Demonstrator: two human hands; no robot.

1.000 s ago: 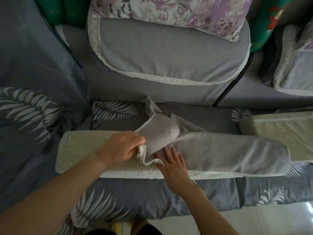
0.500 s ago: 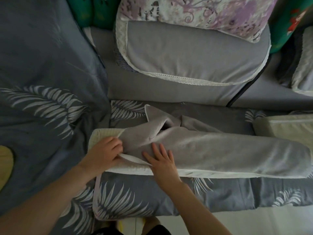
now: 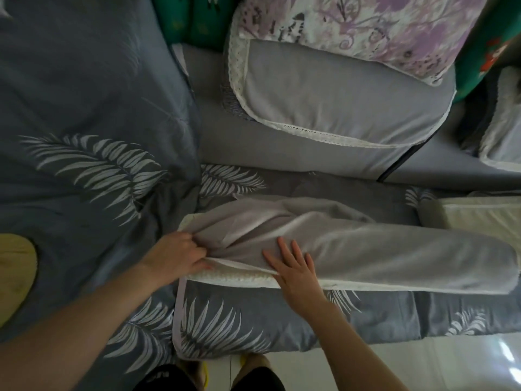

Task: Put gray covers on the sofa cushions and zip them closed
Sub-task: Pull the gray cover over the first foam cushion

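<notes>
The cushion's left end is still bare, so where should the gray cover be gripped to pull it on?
Grip the gray cover at its bunched open hem, coming from the left end, where the left hand pinches it; cream cushion shows below it.

Seat in front of you: sofa seat [image 3: 296, 323] under dark gray leaf-print fabric.
Lying on it: a long cushion [image 3: 234, 277], mostly inside its gray cover [image 3: 394, 258].
To your right: a bare cream cushion [image 3: 479, 218], also on the seat.

the cover [image 3: 380, 249] was pale gray; the sofa throw [image 3: 84, 114] dark gray with white fern leaves.
</notes>
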